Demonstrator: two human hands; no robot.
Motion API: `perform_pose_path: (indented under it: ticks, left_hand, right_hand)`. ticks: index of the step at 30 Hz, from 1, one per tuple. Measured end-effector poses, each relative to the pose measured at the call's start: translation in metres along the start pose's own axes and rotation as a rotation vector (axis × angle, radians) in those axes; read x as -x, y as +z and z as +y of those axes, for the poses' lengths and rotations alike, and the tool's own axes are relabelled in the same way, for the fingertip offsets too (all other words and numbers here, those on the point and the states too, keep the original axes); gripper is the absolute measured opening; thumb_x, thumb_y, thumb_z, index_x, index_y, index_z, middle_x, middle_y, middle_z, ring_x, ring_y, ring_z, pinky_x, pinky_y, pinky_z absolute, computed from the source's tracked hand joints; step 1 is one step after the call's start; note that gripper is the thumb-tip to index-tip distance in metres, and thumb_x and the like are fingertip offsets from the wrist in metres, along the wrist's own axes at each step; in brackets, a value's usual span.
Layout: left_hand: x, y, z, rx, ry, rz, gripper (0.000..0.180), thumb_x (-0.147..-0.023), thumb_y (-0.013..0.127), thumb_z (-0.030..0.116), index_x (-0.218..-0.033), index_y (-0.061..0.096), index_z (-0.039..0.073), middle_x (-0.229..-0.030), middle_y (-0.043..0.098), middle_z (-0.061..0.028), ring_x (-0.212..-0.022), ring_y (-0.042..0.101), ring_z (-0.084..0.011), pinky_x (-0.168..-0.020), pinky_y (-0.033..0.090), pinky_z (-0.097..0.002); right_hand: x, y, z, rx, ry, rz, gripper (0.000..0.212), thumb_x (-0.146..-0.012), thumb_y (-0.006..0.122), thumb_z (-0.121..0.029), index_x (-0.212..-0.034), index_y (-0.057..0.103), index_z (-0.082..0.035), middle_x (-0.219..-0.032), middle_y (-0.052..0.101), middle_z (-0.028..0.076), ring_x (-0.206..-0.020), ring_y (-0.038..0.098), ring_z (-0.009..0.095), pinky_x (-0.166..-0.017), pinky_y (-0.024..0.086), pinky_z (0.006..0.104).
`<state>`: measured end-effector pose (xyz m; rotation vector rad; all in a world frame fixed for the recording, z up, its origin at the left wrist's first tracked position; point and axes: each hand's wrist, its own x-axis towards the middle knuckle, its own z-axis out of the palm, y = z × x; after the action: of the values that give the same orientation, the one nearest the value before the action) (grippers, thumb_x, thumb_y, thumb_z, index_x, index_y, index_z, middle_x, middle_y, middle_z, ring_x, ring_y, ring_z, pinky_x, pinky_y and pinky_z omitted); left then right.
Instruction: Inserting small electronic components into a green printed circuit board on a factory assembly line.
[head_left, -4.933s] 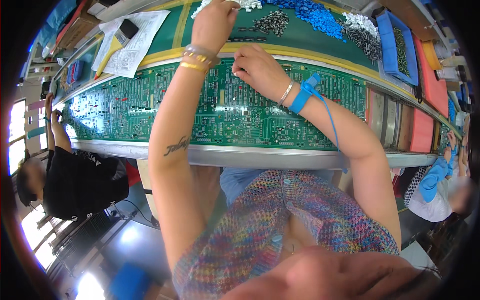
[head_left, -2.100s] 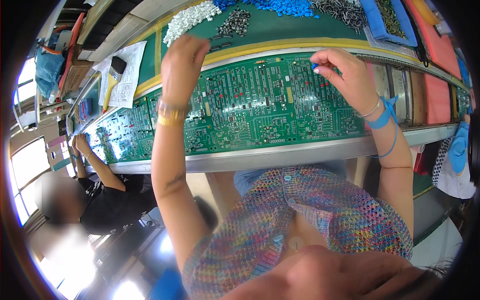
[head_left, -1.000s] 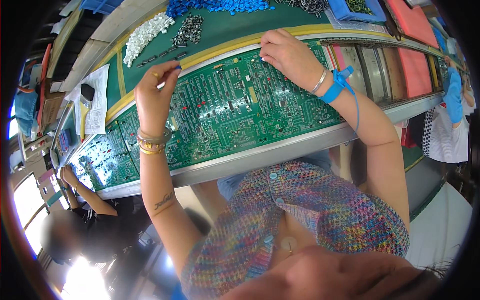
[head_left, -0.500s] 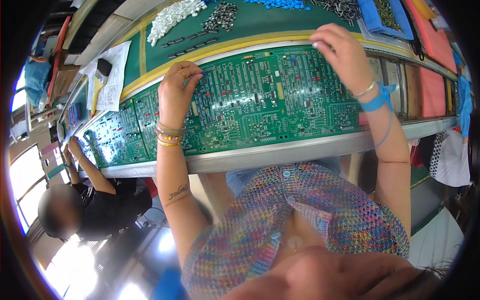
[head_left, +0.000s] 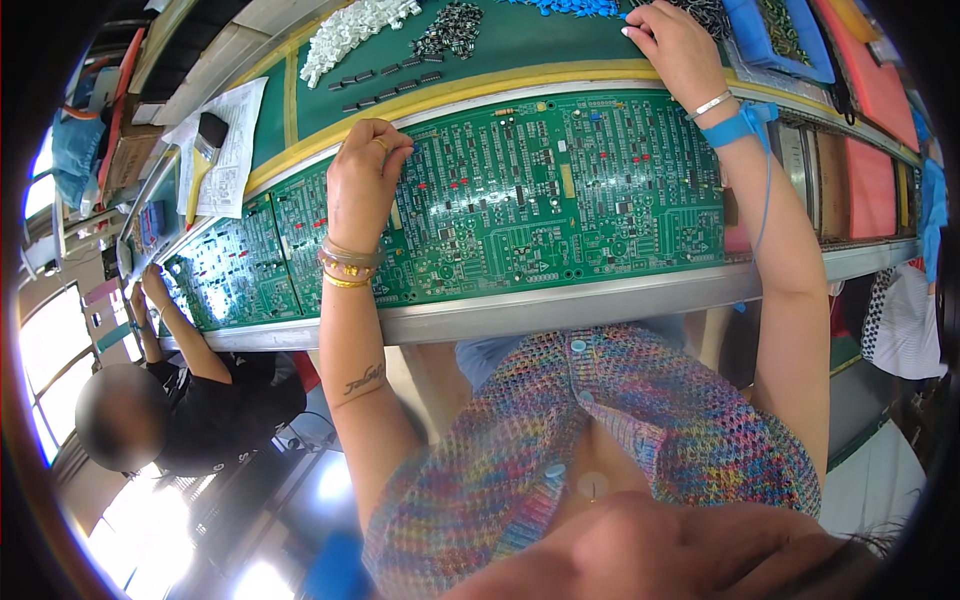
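My left hand (head_left: 362, 180) is over the upper left part of a green circuit board (head_left: 480, 270), thumb and forefinger pinched together at the board's far edge. Whatever lies between those fingertips is too small to make out. My right hand (head_left: 680, 50) reaches past the board to the far side of the bench, its thumb and forefinger a little apart. Those fingertips are beside a pile of small blue components (head_left: 575, 7). A blue wrist strap (head_left: 738, 125) with a cord is on my right wrist. Small red, black and blue parts are on the board.
White connectors (head_left: 350, 35), small black parts (head_left: 448, 30) and rows of black chips (head_left: 390, 88) lie on the green bench. A blue bin (head_left: 780, 40) stands far right. Another board (head_left: 228, 265) adjoins at left, where a co-worker's hands (head_left: 155, 288) rest. A brush (head_left: 205, 150) lies on paper.
My right hand has moved away from me, from the board's far edge to the blue components. My left hand stays pinched at nearly the same place; the blue piece at its fingertips no longer shows clearly.
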<state>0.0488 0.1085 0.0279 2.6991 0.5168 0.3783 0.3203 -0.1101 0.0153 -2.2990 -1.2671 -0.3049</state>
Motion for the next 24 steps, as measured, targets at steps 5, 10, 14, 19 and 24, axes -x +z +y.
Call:
perform_pose_path:
  ticks: [5, 10, 14, 19, 24]
  left_hand:
    - [0.002, -0.009, 0.004, 0.004, 0.01, -0.049, 0.012, -0.075, 0.07, 0.006, -0.086, 0.067, 0.005, -0.094, 0.06, -0.0069, -0.08, 0.062, -0.0266, -0.069, 0.05, -0.0347]
    - [-0.011, -0.017, 0.014, 0.102, 0.046, 0.085, 0.02, -0.072, 0.073, 0.009, -0.091, 0.067, 0.005, -0.096, 0.062, -0.0077, -0.087, 0.062, -0.0278, -0.074, 0.049, -0.0338]
    - [-0.058, 0.0, 0.043, 0.141, 0.246, 0.083, 0.012, -0.075, 0.071, 0.012, -0.086, 0.067, 0.007, -0.092, 0.063, -0.0069, -0.088, 0.06, -0.0275, -0.076, 0.048, -0.0366]
    - [-0.121, 0.063, 0.061, 0.072, 0.338, 0.121, 0.012, -0.078, 0.069, 0.02, -0.081, 0.067, 0.008, -0.089, 0.064, -0.0083, -0.089, 0.06, -0.0292, -0.075, 0.049, -0.0385]
    - [-0.156, 0.097, 0.074, -0.243, 0.041, 0.106, 0.026, -0.077, 0.069, 0.037, -0.077, 0.07, 0.012, -0.082, 0.066, -0.0124, -0.08, 0.064, -0.0319, -0.07, 0.051, -0.0413]
  right_hand:
    - [-0.002, 0.003, 0.002, -0.058, -0.019, 0.019, 0.012, -0.076, 0.068, -0.013, -0.08, 0.061, -0.004, -0.079, 0.057, 0.01, -0.079, 0.057, 0.03, -0.071, 0.047, 0.0391]
    - [-0.006, -0.001, 0.006, -0.093, -0.002, -0.007, 0.011, -0.079, 0.064, -0.014, -0.081, 0.063, -0.003, -0.078, 0.057, 0.011, -0.077, 0.058, 0.03, -0.071, 0.047, 0.0395]
    - [-0.013, 0.026, 0.022, -0.249, -0.372, 0.358, 0.008, -0.079, 0.062, -0.012, -0.077, 0.061, -0.004, -0.078, 0.057, 0.013, -0.081, 0.057, 0.03, -0.072, 0.047, 0.0399]
    - [-0.01, 0.024, 0.015, 0.079, -0.088, 0.008, 0.012, -0.08, 0.058, -0.013, -0.074, 0.061, -0.003, -0.075, 0.057, 0.015, -0.079, 0.058, 0.032, -0.071, 0.048, 0.043]
    - [0.041, -0.043, 0.005, -0.258, -0.112, -0.038, 0.008, -0.083, 0.058, -0.011, -0.091, 0.06, -0.008, -0.085, 0.06, 0.009, -0.081, 0.059, 0.03, -0.069, 0.048, 0.0388]
